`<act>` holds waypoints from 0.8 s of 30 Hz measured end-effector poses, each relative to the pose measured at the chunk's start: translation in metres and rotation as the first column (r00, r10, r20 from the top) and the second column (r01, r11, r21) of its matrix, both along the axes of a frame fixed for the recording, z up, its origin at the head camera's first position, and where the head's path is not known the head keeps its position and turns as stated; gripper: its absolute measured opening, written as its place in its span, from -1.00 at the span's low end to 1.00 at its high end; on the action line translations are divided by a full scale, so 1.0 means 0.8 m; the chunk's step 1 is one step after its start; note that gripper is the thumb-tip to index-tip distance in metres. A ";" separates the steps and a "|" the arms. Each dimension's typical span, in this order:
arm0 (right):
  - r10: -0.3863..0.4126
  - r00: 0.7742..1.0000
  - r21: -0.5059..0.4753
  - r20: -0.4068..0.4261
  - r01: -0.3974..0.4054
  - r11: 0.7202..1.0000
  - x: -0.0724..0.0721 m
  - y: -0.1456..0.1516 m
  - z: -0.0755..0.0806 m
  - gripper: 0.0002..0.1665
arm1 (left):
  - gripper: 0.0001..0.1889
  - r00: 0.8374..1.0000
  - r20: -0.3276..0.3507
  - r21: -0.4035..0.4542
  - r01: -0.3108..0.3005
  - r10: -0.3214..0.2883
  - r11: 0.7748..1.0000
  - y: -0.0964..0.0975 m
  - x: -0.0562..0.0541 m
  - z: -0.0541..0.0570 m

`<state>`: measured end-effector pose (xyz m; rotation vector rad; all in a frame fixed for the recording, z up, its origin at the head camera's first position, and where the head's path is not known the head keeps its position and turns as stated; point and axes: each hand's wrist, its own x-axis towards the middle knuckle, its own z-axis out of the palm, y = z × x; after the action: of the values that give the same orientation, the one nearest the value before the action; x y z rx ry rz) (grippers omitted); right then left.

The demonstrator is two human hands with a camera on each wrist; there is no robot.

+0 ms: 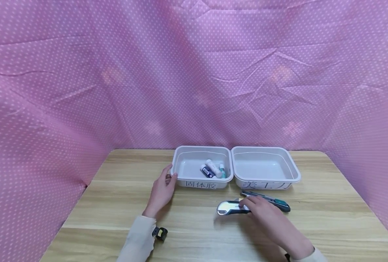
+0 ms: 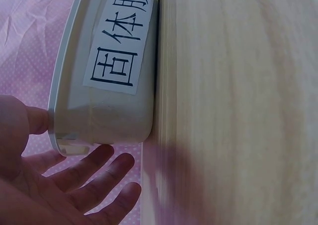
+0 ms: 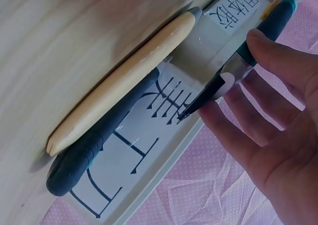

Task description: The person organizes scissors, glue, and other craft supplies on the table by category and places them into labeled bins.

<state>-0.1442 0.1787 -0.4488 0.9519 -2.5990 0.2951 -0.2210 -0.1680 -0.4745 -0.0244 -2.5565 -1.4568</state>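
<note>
Pink dotted cloth (image 1: 148,72) hangs behind a wooden tabletop (image 1: 187,233). The silver cutter (image 1: 228,207) is up off the wood, lying sideways, its silver end pointing left. The right box (image 1: 262,169) is beyond it and a bit to the right, so the right hand (image 1: 269,218) is the nearer one. That hand pinches the cutter between thumb and fingers, back of the hand up, arm slanting in. A green-black cutter (image 1: 280,205) lies by that box. The left hand (image 1: 162,193) is loosely spread, its thumb touching the left box (image 1: 187,163).
</note>
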 end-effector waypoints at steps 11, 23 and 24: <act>-0.022 0.997 -0.027 -0.069 0.020 0.999 -0.013 0.016 0.022 -0.55 | -0.43 1.000 0.007 -0.008 -0.024 0.024 1.000 0.006 0.001 0.003; 0.027 0.998 -0.101 -0.057 -0.033 0.994 -0.053 0.063 0.052 -0.51 | -0.42 0.997 0.050 -0.002 -0.055 0.055 0.998 0.022 0.005 0.012; 0.024 0.999 -0.101 -0.045 -0.028 0.995 -0.057 0.067 0.054 -0.51 | -0.42 0.997 0.050 -0.001 -0.058 0.058 0.998 0.023 0.005 0.013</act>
<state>-0.1898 0.2327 -0.4060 0.9468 -2.5081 0.4045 -0.2168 -0.1496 -0.4641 0.0866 -2.5742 -1.4546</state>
